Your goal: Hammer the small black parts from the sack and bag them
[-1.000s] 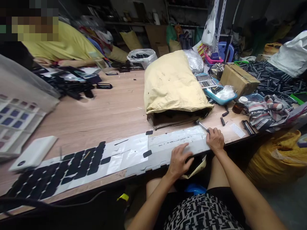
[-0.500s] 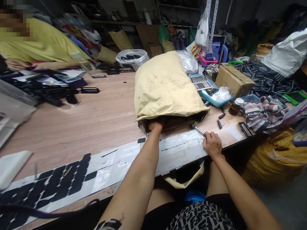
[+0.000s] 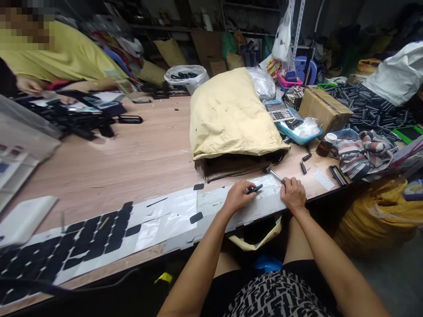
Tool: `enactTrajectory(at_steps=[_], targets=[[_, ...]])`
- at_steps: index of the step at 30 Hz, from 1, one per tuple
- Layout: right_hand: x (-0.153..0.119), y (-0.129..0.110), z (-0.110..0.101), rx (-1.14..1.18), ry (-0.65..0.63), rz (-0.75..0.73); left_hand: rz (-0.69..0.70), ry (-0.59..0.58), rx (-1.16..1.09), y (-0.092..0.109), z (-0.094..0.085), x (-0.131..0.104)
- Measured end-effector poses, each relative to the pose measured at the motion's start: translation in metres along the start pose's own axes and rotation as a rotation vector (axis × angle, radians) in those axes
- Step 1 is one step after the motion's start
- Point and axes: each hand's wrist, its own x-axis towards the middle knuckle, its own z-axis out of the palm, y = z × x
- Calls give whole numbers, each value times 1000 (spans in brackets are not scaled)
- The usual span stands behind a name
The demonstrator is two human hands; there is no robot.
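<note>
Over the white sheet along the table's front edge, my left hand is closed on a small, slim black piece. My right hand grips the handle of a small hammer, whose dark head points away to the left. Just behind both hands lies a large yellow woven sack, its dark mouth facing me. Two black rounded pads rest on the sheet and beside it, left of my left hand. Rows of black rectangular pads cover the sheet farther left.
A calculator sits in a blue tray by a cardboard box. A brown bottle and striped cloth stand at right. Black parts are piled at left, near a co-worker's yellow sleeve.
My left hand has come out of the sack's mouth toward me and now holds the small black piece. My right hand has stayed on the hammer.
</note>
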Motion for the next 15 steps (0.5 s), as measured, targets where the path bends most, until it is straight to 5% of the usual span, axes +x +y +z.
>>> enactTrajectory(at_steps=[4, 10, 15], targets=[[-1, 0, 1, 7, 3, -1, 11, 23, -69, -7, 20, -17], [3, 2, -4, 46, -40, -4, 33, 98, -152, -19, 22, -20], [-6, 7, -21, 306, -91, 23, 3, 86, -163, -16, 22, -18]])
